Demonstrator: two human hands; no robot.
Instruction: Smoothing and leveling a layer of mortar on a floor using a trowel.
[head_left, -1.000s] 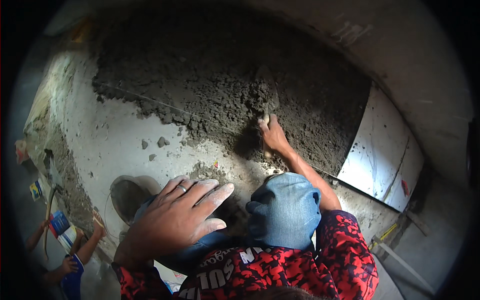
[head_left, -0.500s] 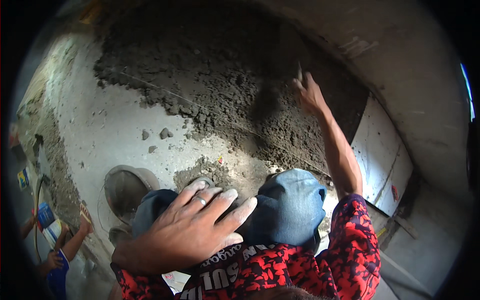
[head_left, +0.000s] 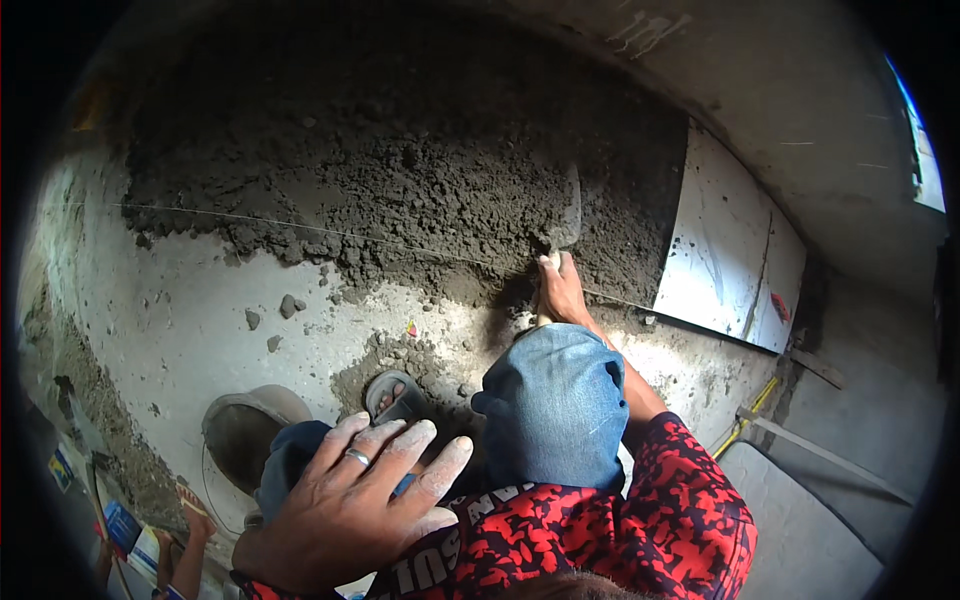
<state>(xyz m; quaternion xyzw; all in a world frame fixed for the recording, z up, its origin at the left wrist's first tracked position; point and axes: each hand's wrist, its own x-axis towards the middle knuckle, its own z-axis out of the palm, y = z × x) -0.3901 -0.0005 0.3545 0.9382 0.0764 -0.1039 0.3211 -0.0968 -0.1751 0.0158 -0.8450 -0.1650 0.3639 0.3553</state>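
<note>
In my right hand [head_left: 562,288] is the handle of a pointed trowel, its fingers wrapped round it. The trowel blade [head_left: 572,212] points away from me over a dark bed of crumbly mortar [head_left: 400,185], near its front edge. Across that front part runs a thin taut string [head_left: 300,224], passing close to the right hand. My left hand [head_left: 365,490], dusty and wearing a ring, hangs over my left knee. Its fingers are spread and hold nothing. Large pale tiles [head_left: 715,235] lie against the mortar's right end, by the wall.
A dark bucket [head_left: 245,430] stands left of my knees. My sandalled foot [head_left: 393,395] is beside loose mortar crumbs. At right lie a yellow strip [head_left: 752,412] and a long thin bar [head_left: 820,455]. Another person's legs [head_left: 190,540] show at lower left.
My right hand and the trowel have come back from the far mortar toward my right knee. My view has shifted, and my left hand stays spread over the knee.
</note>
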